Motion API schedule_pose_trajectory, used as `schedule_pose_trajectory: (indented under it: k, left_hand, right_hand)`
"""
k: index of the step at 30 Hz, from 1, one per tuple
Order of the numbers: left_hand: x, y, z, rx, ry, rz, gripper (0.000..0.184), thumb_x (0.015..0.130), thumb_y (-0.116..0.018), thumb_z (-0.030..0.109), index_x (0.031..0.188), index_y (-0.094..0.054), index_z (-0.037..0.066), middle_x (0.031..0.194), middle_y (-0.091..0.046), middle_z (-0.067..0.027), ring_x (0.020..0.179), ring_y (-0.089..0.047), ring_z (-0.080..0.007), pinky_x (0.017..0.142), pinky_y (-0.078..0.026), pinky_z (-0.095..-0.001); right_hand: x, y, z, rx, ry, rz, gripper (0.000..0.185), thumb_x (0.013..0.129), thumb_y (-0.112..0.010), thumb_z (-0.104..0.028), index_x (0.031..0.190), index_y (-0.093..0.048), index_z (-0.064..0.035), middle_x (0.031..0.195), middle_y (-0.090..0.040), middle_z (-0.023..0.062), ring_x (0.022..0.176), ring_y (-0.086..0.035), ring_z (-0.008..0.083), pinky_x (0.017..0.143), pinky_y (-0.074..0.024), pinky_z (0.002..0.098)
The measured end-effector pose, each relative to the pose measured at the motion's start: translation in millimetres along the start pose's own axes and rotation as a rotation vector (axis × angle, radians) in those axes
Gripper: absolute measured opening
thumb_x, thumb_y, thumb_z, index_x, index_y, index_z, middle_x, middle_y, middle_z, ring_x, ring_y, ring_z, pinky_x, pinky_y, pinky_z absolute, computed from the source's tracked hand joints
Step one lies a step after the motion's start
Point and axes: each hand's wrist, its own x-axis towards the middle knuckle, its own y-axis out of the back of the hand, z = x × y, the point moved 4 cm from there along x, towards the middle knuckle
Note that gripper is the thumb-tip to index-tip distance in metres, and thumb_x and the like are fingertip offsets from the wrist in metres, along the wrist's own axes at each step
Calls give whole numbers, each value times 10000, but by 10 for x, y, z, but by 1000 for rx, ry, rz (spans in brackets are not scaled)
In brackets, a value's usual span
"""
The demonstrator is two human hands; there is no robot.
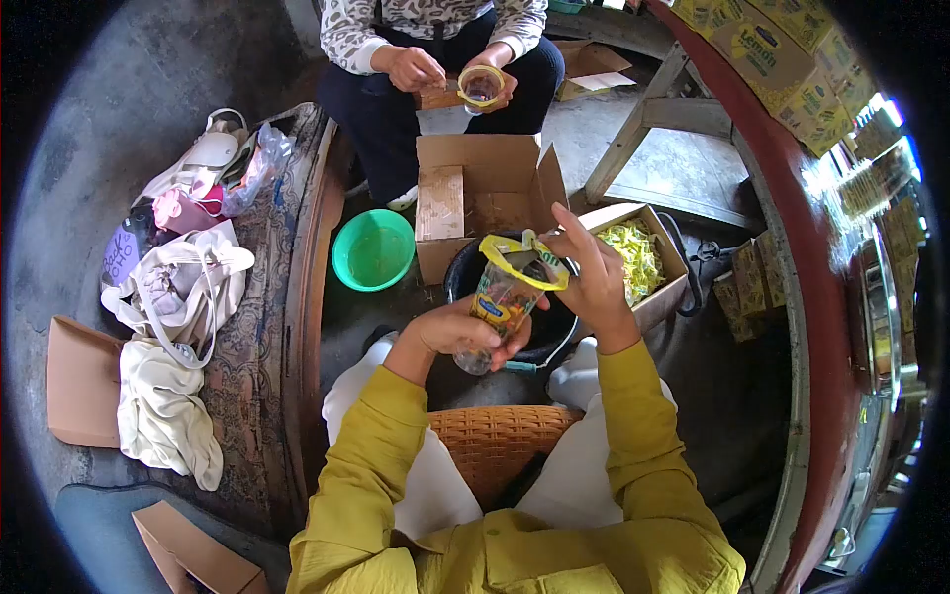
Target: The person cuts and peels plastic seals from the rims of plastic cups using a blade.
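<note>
My left hand (462,331) is wrapped around a clear plastic cup (500,309) with a printed label, held tilted above a dark bucket. A yellow printed film lid (520,261) covers its mouth, with part of the film standing up on the right side. My right hand (594,282) is at that raised part, fingers bent around its edge and the index finger pointing up; its exact grip is partly hidden. Below the cup is the black bucket (465,272), its inside mostly hidden by my hands.
Opposite sits a person holding a similar cup (481,87). Around the bucket stand an open cardboard box (440,203), a green basin (374,249) and a box of yellow wrappers (633,259). Bags (183,277) lie on a bench at left; a red-edged table (792,198) stands at right.
</note>
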Motion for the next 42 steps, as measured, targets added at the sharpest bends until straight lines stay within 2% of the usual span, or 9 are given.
schedule_pose_trajectory:
  k: [7,8,11,12,15,18,24,33,42]
  left_hand:
    - [68,15,121,130,-126,282,715,731,-688,170,1313,-281,83,1130,-475,-107,816,-596,-194,580,-512,-290]
    - [88,-7,184,284,-199,350,728,716,-704,259,1299,-327,38,1156,-460,-101,946,-541,-218,646,-523,-272]
    - [74,53,361,684,-195,487,658,754,-667,92,1297,-296,83,1203,-446,-79,1024,-517,-174,775,-482,-282]
    - [103,78,358,665,-295,430,622,765,-649,74,1282,-305,48,1205,-445,-78,1091,-463,-163,901,-404,-297]
    - [61,132,270,611,-400,577,652,735,-684,100,1265,-312,15,1208,-449,-99,1119,-448,-182,966,-344,-324]
    - [64,87,225,1094,-380,727,662,687,-726,124,1224,-357,3,1162,-495,-117,1079,-488,-184,925,-385,-322]
    - [65,15,307,1220,-435,828,597,659,-736,105,1155,-423,-7,1024,-579,-109,958,-563,-171,843,-442,-305]
    - [-1,71,219,789,-196,661,622,662,-720,45,1202,-413,17,1109,-529,-64,993,-520,-122,874,-416,-272]
    - [-62,35,311,980,-272,665,602,654,-722,18,1181,-431,12,1071,-551,-43,973,-522,-104,855,-428,-265]
  right_hand:
    - [15,101,77,-39,-8,92,687,554,-633,129,1211,-472,12,674,-573,62,628,-583,217,603,-473,297]
    - [33,123,62,-51,14,109,676,563,-629,132,1210,-473,12,663,-567,57,618,-580,216,601,-472,295]
    - [6,144,146,-140,-3,118,664,577,-627,128,1212,-477,2,665,-568,65,598,-569,217,582,-468,299]
    - [7,139,152,-156,-7,100,655,584,-625,126,1210,-481,-1,661,-566,69,591,-564,218,572,-465,303]
    - [2,85,154,-182,-14,55,630,602,-620,118,1205,-490,-9,650,-556,81,569,-549,223,544,-455,315]
    - [-13,18,154,-179,-7,29,615,613,-615,114,1203,-496,-11,633,-543,87,551,-537,229,526,-445,324]
    - [-16,4,142,-178,-2,27,616,615,-613,117,1207,-494,-7,635,-550,85,554,-544,227,529,-450,321]
    - [-51,40,129,-145,-8,33,605,629,-621,113,1208,-491,-4,677,-591,89,588,-579,222,554,-469,317]
    - [48,95,4,-173,50,1,559,639,-619,88,1178,-503,-1,710,-607,83,612,-590,227,556,-476,311]
